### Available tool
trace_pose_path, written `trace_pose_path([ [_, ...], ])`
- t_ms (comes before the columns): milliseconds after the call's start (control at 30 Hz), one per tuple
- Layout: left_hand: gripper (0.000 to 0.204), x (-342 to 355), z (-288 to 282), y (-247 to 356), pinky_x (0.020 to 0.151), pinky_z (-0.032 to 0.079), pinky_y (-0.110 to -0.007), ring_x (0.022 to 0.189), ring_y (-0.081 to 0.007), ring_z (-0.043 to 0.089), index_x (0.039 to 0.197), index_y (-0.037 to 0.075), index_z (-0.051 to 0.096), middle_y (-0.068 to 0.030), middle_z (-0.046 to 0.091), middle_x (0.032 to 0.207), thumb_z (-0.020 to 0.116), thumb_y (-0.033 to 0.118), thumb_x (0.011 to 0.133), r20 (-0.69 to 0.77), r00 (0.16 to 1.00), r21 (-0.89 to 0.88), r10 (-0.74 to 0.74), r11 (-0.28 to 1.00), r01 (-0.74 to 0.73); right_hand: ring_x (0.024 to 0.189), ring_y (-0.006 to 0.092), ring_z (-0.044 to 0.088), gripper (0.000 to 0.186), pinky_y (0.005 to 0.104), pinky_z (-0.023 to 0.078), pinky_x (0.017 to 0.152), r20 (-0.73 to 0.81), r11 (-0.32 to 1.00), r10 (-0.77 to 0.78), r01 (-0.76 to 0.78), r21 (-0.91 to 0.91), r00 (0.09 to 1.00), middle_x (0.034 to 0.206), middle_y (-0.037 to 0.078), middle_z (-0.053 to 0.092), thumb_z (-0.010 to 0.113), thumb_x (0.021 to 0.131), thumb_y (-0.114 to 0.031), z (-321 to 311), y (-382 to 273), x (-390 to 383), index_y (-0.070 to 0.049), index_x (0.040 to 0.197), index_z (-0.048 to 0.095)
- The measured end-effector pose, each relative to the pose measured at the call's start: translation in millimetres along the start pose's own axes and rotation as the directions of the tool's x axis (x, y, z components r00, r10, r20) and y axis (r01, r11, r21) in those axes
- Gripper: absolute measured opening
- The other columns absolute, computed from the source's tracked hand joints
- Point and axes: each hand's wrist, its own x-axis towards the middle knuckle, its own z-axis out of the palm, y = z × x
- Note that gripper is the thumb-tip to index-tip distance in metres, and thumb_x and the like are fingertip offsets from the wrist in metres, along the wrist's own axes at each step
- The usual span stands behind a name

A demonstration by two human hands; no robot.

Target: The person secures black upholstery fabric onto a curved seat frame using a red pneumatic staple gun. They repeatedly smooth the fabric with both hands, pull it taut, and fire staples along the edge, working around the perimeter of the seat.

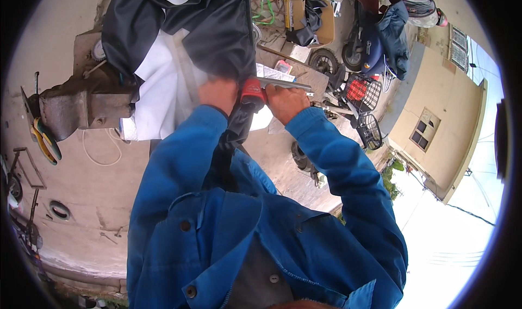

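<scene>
My left hand [217, 94], blurred, lies on black sheet material [215, 45] and white material [155, 102] just left of a red tool or fitting [252, 91]; its fingers are smeared. My right hand [285, 103] is closed on a flat metal bar [299, 85] running rightward from the red piece, its fingers touching that piece's right side. More black material hangs below the red piece toward my body. A rusty metal vise [81, 108] stands left of the sheets, with yellow-and-black handled pliers [42, 138] at its outer side.
A cardboard box [323, 23] of dark scraps sits ahead right, near a blue scooter [375, 53] and metal baskets [370, 132]. A person [418, 7] is at the far upper right. A small tire [60, 210] and metal frames lie on the left ground. A beige building [440, 146] stands right.
</scene>
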Motion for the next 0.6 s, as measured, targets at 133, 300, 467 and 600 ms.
trace_pose_path([
  [133,0.015,-4,-7,2,0.075,0.058,-0.052,0.085,-0.0382,0.075,0.093,0.015,0.077,-0.0136,0.076,0.097,0.069,0.026,0.091,0.054,0.998,-0.044,-0.044,0.998,0.046,0.077,0.0384,0.077,0.015,0.0500,0.062,0.068,0.140,0.999,-0.029,0.032,-0.017,0.990,0.083,0.023,0.076,0.060,0.096,-0.015,-24,-5,14,-0.003,0.102,0.067],
  [300,0.014,-6,-10,1,0.073,0.059,-0.051,0.085,-0.0383,0.075,0.097,0.015,0.077,-0.0122,0.076,0.097,0.068,0.023,0.090,0.024,0.999,-0.074,-0.047,0.996,0.048,0.078,0.0402,0.077,0.016,0.0512,0.062,0.068,0.105,0.998,-0.052,0.054,-0.015,0.993,0.084,0.024,0.076,0.059,0.097,-0.015,-30,-10,21,-0.003,0.100,0.068],
  [467,0.012,-2,2,1,0.071,0.061,-0.050,0.087,-0.0354,0.077,0.095,0.016,0.076,-0.0117,0.077,0.094,0.065,0.022,0.092,0.003,0.998,-0.036,-0.056,0.998,0.056,0.083,0.0405,0.077,0.017,0.0513,0.061,0.074,0.176,1.000,0.005,-0.002,-0.019,0.984,0.089,0.022,0.077,0.063,0.096,-0.017,-20,0,19,-0.005,0.107,0.069],
  [600,0.009,-3,5,2,0.068,0.060,-0.048,0.082,-0.0341,0.077,0.090,0.016,0.075,-0.0105,0.076,0.090,0.066,0.017,0.090,-0.027,0.999,0.002,-0.026,1.000,0.026,0.088,0.0390,0.076,0.024,0.0503,0.060,0.079,0.007,0.999,-0.044,0.044,-0.024,0.999,0.095,0.019,0.076,0.072,0.090,-0.019,1,25,-12,-0.009,0.112,0.068],
])
